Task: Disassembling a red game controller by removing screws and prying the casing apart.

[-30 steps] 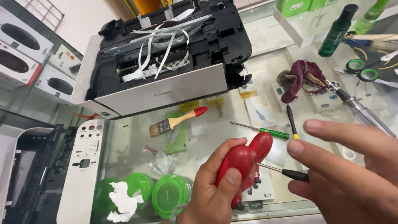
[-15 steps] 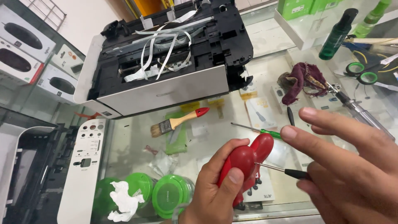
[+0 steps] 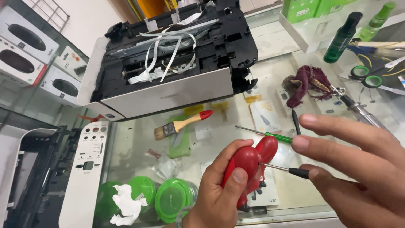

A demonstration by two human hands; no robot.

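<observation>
My left hand (image 3: 219, 190) grips a red rubber air-blower bulb (image 3: 249, 162) low in the middle of the view. My right hand (image 3: 354, 169) hovers just right of it with fingers spread, holding nothing. A thin black-handled screwdriver (image 3: 291, 171) lies on the glass between the bulb and my right hand, its tip touching the bulb. A green-handled screwdriver (image 3: 265, 134) lies just beyond. An opened printer (image 3: 168, 63) with loose white ribbon cables sits further back on the glass counter (image 3: 135, 147).
A wooden brush with a red-tipped handle (image 3: 181, 124) lies in front of the printer. The printer's white control panel (image 3: 86, 169) and green lidded jars (image 3: 173, 198) are at lower left. A maroon cloth (image 3: 306, 82), dark green bottle (image 3: 341, 38) and scissors (image 3: 367, 78) sit at right.
My right hand has shifted slightly left, closer to the bulb. My left hand keeps its hold on the red blower, almost still.
</observation>
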